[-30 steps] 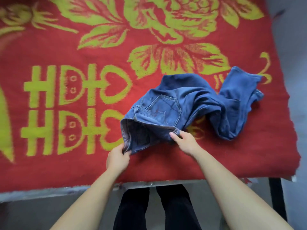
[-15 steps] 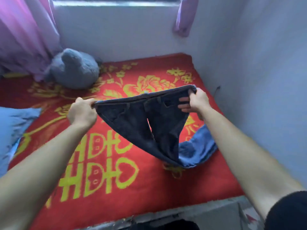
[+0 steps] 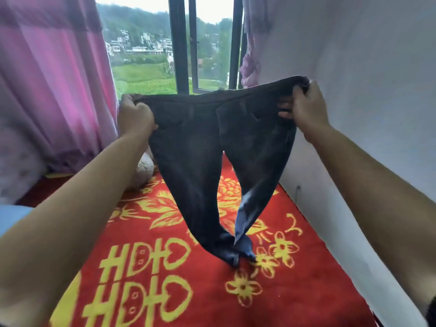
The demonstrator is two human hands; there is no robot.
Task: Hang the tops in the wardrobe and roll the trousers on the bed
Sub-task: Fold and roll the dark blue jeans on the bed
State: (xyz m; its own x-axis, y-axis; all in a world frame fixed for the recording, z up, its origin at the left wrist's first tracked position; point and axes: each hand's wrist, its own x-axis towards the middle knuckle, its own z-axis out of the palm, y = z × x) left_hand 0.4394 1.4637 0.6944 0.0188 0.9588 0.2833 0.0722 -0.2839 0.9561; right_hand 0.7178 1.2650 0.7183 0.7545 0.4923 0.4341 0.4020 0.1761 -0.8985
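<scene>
A pair of dark blue jeans [image 3: 205, 147] hangs in the air over the bed, stretched wide at the waistband. My left hand [image 3: 134, 116] grips the waistband's left end. My right hand [image 3: 304, 107] grips its right end, a little higher. Both legs dangle down and their cuffs touch the red blanket with yellow flowers [image 3: 165, 267] that covers the bed. The legs cross each other near the bottom.
A white wall [image 3: 365, 114] runs close along the bed's right side. Pink curtains [image 3: 54, 90] hang at the left, and a window [image 3: 181, 43] is straight ahead. A grey plush toy [image 3: 144, 171] lies by the curtain. Something light blue [image 3: 11, 215] lies at the left edge.
Both hands have lifted the jeans from a crumpled heap on the blanket to chest height and spread the waistband. The view has tilted up from the bed to the window.
</scene>
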